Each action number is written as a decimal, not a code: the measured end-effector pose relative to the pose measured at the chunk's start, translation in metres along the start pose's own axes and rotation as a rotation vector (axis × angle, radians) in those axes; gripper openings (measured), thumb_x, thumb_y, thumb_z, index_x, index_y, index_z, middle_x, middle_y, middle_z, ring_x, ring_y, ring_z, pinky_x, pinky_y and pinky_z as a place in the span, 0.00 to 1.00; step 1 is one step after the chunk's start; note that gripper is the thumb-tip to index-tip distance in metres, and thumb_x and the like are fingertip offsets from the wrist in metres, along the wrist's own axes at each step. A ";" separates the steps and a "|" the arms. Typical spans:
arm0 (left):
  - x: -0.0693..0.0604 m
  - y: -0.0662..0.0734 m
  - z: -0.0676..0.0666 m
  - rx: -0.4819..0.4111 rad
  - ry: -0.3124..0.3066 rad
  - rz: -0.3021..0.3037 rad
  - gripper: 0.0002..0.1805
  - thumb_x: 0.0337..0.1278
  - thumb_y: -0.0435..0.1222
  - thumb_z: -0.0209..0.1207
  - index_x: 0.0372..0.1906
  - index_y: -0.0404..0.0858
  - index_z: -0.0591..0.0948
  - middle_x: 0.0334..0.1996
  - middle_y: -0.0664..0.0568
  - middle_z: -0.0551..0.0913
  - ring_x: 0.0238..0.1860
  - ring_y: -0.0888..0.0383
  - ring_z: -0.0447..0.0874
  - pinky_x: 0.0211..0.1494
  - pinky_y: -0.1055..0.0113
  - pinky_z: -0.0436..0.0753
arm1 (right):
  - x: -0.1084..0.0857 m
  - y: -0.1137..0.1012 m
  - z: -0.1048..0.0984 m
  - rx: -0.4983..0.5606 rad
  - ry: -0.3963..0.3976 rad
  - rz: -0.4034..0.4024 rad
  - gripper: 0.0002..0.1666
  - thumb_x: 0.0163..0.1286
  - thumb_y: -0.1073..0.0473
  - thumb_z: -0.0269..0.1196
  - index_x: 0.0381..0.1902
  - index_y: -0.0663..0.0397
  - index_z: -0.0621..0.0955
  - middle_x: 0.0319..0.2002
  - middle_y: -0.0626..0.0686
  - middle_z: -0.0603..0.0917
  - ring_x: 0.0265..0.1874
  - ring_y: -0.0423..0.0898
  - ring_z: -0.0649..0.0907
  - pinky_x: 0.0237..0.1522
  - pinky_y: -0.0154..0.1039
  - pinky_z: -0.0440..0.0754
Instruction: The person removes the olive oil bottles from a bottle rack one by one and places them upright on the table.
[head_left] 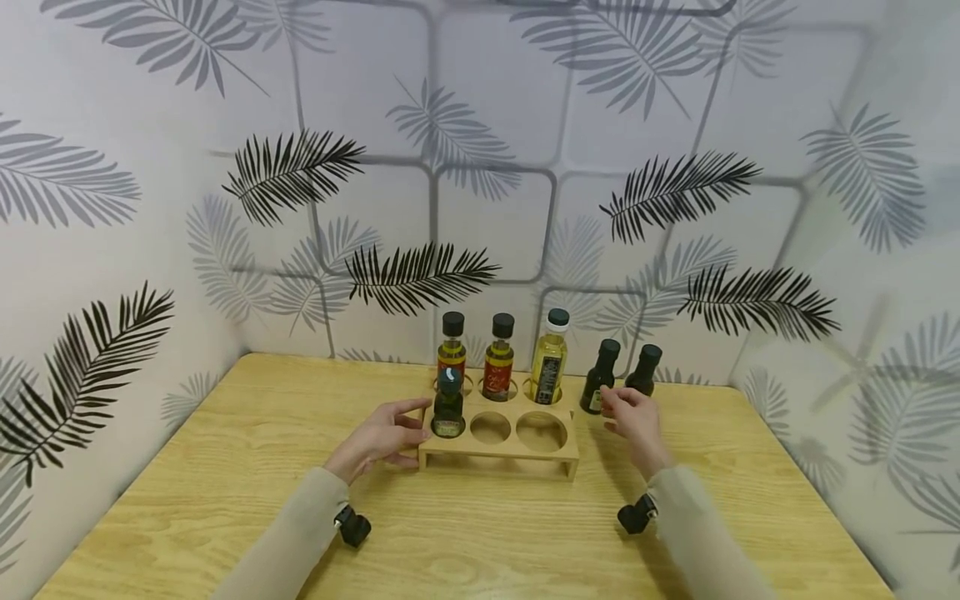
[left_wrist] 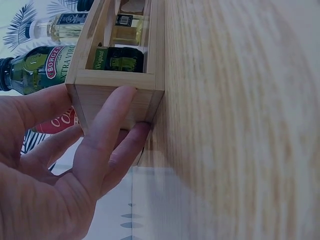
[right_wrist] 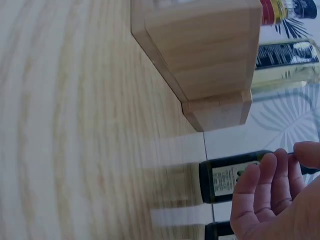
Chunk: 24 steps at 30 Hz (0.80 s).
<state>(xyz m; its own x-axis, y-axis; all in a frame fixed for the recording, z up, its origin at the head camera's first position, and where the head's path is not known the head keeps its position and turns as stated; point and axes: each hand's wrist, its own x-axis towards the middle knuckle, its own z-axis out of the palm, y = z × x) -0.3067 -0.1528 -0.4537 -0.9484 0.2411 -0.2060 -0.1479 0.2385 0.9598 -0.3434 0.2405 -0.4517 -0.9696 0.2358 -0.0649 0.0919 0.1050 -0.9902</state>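
Note:
A two-tier wooden rack (head_left: 498, 451) stands on the table. My left hand (head_left: 382, 437) touches its left end, with the index finger stretched along the end panel (left_wrist: 115, 81) in the left wrist view. Beside that hand, a dark green Borges olive oil bottle (head_left: 448, 407) sits in the front-left hole; two front holes show bare openings. To the rack's right stands a dark bottle with a pale label (head_left: 592, 393). My right hand (head_left: 636, 425) is at this bottle, its loosely bent fingers in front of the glass (right_wrist: 227, 175); whether they touch it is unclear.
Two red-labelled oil bottles (head_left: 452, 353) (head_left: 498, 368) and a clear bottle of yellow oil (head_left: 550, 367) stand in the rack's back row. Another dark bottle (head_left: 642, 375) is partly behind my right hand. A leaf-patterned wall (head_left: 487, 225) closes off the table's back.

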 end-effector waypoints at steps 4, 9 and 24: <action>0.000 0.000 0.000 0.002 0.002 0.001 0.32 0.66 0.31 0.59 0.73 0.49 0.67 0.62 0.35 0.70 0.51 0.48 0.81 0.40 0.54 0.89 | -0.005 -0.002 0.009 -0.041 -0.054 -0.006 0.25 0.73 0.47 0.60 0.53 0.64 0.77 0.32 0.44 0.82 0.33 0.40 0.83 0.41 0.40 0.86; -0.001 0.000 0.000 0.005 -0.003 0.009 0.32 0.66 0.31 0.58 0.73 0.48 0.67 0.61 0.35 0.70 0.51 0.49 0.81 0.41 0.53 0.88 | -0.011 -0.006 0.018 -0.034 -0.104 0.004 0.24 0.73 0.50 0.60 0.53 0.66 0.77 0.30 0.45 0.82 0.30 0.38 0.83 0.36 0.40 0.85; 0.000 -0.001 0.000 -0.004 -0.003 0.001 0.32 0.66 0.31 0.59 0.73 0.49 0.67 0.61 0.36 0.71 0.50 0.48 0.81 0.41 0.54 0.88 | -0.028 -0.016 0.045 -0.069 -0.196 -0.114 0.21 0.74 0.53 0.59 0.50 0.69 0.78 0.33 0.52 0.85 0.34 0.45 0.86 0.33 0.39 0.86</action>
<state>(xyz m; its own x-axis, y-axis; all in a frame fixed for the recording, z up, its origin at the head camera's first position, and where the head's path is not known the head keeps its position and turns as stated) -0.3072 -0.1530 -0.4543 -0.9477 0.2441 -0.2056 -0.1481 0.2341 0.9609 -0.3276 0.1886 -0.4394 -0.9995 0.0277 0.0178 -0.0123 0.1872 -0.9822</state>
